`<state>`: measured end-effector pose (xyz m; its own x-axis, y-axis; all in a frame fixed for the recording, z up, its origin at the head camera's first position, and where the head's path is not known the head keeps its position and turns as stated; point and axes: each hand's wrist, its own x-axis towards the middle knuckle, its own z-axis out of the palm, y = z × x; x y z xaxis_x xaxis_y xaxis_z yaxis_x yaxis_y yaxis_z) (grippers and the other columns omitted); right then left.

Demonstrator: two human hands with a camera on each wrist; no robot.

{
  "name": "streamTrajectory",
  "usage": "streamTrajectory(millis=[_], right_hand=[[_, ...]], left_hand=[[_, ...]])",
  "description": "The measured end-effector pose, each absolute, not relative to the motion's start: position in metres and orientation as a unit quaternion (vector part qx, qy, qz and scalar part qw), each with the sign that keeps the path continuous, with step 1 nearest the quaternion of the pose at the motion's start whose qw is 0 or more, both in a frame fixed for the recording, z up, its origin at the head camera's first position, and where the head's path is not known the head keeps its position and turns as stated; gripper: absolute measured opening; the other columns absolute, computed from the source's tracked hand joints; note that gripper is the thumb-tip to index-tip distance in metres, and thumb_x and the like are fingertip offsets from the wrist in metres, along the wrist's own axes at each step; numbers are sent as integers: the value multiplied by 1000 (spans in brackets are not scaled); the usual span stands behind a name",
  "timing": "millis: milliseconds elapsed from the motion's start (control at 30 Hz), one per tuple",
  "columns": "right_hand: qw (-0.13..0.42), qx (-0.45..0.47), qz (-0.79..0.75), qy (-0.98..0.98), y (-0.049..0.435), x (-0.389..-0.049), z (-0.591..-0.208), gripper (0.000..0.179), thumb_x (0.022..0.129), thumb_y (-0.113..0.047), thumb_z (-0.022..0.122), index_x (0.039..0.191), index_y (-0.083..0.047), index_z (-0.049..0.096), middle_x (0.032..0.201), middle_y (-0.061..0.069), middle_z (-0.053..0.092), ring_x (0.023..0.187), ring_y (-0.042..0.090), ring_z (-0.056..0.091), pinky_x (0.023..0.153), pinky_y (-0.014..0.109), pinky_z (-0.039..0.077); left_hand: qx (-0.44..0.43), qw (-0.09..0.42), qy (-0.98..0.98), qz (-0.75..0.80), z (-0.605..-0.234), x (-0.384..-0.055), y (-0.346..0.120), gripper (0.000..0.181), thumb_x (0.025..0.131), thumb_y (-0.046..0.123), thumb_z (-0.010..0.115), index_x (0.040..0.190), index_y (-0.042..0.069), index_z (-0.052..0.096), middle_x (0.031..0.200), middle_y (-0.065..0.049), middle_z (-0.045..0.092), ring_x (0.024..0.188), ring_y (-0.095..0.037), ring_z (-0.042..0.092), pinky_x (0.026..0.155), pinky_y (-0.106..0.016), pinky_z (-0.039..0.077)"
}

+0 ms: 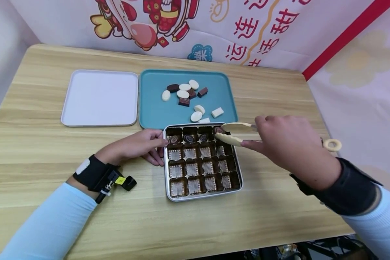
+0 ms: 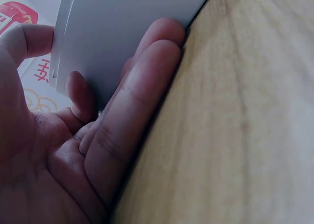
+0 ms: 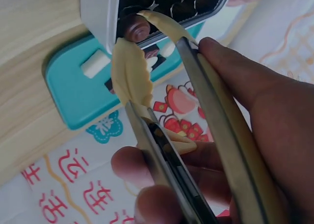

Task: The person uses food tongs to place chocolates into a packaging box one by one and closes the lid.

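Note:
A metal tin (image 1: 203,198) with a brown divided insert stands on the table. Round swirl-topped chocolates (image 1: 189,138) lie in its far row. My right hand (image 1: 290,150) grips a pair of cream-tipped tongs (image 3: 132,76). Their scalloped tips stand apart around a brown chocolate (image 3: 137,28) at the tin's far right compartment. At the tin's left wall rests my left hand (image 1: 139,146), its thumb at the rim. Seen from the left wrist, fairly straight fingers (image 2: 142,81) lie along the table against the smooth wall (image 2: 117,27).
Beyond the tin lies a teal tray (image 1: 152,112) with white and dark chocolates (image 1: 183,94) scattered on it. A white tray (image 1: 100,97) sits left of it. A printed cloth (image 1: 273,57) hangs behind the wooden table (image 1: 133,216).

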<state>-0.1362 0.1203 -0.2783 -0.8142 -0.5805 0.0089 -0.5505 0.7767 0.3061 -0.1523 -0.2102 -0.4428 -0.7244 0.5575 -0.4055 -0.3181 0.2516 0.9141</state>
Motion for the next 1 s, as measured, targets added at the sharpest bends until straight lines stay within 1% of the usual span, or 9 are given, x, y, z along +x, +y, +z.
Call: streamTrajectory(millis=[67,233,533,667,833,933,1000], right_hand=[[53,301,-160,-939,114,-135,-277,55,74,-57,69,66,-6,50,46,3,40,35,18,35,25,33,32],[41,300,-210,-930,97,-131,-274,54,78,-53,67,62,-5,48,45,3,40,35,17,37,26,31,34],[48,325,-253,-910,85,-128,-273,53,81,-51,66,61,-5,51,46,1,40,37,13,38,27,30,41],[41,314,-254,-914,87,-128,-274,53,81,-53,66,61,-5,50,46,2,41,36,14,38,27,30,41],[36,309,-258,-915,88,-129,-275,53,81,-53,66,64,-4,53,47,3,42,36,14,39,27,30,41],[34,310,-265,-913,89,-129,-275,53,80,-54,65,67,-3,56,47,3,42,36,14,38,27,28,40],[35,310,-267,-912,90,-129,-274,54,80,-54,65,66,-3,55,47,2,41,36,14,37,27,27,38]], left_hand=[[85,362,706,603,-442,-153,-211,32,98,28,48,96,-4,46,88,-23,63,76,-37,67,66,-43,63],[90,361,710,598,-440,-154,-213,33,98,30,48,97,-3,46,88,-24,63,76,-37,67,67,-43,62],[91,365,707,599,-440,-154,-212,33,98,30,48,98,-3,46,88,-23,63,76,-37,67,68,-43,62],[93,366,706,600,-441,-155,-211,33,98,30,48,98,-3,46,89,-23,63,76,-37,67,68,-43,62],[93,365,707,599,-442,-155,-211,32,98,29,48,97,-3,46,88,-23,64,76,-37,67,67,-43,62],[93,364,706,600,-442,-154,-210,32,98,29,48,97,-3,46,88,-23,63,75,-37,67,67,-43,62],[94,364,706,600,-442,-154,-210,32,98,29,48,97,-3,46,88,-24,63,75,-37,67,67,-43,62]])
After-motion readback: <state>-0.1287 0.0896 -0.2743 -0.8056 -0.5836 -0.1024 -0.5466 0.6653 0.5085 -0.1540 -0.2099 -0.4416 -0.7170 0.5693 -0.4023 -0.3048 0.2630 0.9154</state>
